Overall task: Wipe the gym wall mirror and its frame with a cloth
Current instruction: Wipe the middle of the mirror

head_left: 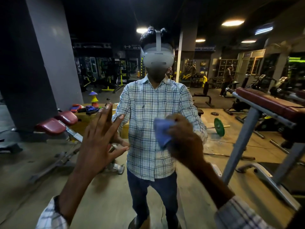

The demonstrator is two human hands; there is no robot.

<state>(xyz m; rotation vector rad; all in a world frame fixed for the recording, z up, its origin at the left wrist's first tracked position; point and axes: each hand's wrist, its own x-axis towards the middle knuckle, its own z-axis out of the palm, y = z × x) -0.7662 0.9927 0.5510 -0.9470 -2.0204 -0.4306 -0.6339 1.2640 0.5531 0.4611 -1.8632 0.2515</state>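
Head view: the blue cloth (162,131) is bunched in the right hand (184,139), whose fingers curl round it and hold it up at the wall mirror (102,47), over the chest of the reflection. The left hand (100,139) is open wide, fingers straight and spread, its fingertips (105,116) meeting their own reflection on the glass, left of the cloth. The mirror shows the person's checked shirt (148,100) and grey headset (157,58). A maroon padded bench (267,103) stands at right, with a green weight plate (219,126) left of it.
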